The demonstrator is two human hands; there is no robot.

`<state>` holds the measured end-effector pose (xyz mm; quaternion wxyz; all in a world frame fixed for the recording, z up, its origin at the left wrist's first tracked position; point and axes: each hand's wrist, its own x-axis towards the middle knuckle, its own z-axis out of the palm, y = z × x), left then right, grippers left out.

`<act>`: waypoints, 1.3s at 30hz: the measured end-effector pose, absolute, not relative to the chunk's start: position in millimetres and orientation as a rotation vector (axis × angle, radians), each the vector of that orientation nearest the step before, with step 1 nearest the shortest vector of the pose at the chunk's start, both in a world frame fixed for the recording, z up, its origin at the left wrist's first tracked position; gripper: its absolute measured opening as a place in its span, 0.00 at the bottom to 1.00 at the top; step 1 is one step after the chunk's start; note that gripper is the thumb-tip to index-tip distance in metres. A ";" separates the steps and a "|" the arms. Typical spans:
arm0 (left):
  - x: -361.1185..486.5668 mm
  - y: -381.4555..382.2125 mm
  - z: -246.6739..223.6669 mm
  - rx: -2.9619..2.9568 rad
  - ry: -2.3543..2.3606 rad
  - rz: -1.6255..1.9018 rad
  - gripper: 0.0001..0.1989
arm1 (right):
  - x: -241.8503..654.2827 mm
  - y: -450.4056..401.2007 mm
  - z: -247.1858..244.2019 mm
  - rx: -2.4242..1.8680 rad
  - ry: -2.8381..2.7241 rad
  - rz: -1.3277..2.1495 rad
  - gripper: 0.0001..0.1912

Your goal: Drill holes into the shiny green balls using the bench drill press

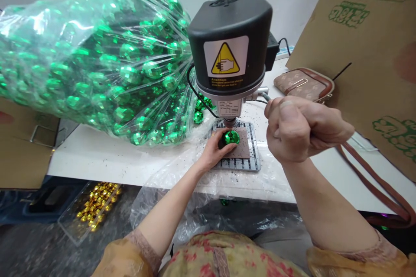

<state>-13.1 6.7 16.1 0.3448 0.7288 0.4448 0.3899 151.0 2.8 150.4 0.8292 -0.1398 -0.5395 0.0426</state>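
A black drill press with a yellow warning label stands over a slotted metal base. Under its chuck, a shiny green faceted ball sits on a brownish square board. My left hand grips the ball from the left, with thumb in front and fingers behind. To the right of the machine, my right hand is closed around the end of the machine's lever, raised above the table. Dark shavings lie scattered around the base.
A big clear bag of green balls lies on the white table at left. A patterned purse with a brown strap is at right, by a cardboard box. Below left, a clear bin holds gold balls.
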 end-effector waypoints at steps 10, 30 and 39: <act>-13.0 6.8 15.4 1.911 1.161 1.017 0.24 | 156.4 13.3 140.3 -0.134 -1.246 -0.029 0.26; -14.3 -51.0 16.6 1.976 1.272 1.406 0.18 | 155.8 22.7 213.7 -0.391 -1.122 0.366 0.23; -49.8 -166.5 -27.9 2.999 0.677 0.726 0.20 | 154.4 18.6 212.3 -0.441 -1.107 0.360 0.21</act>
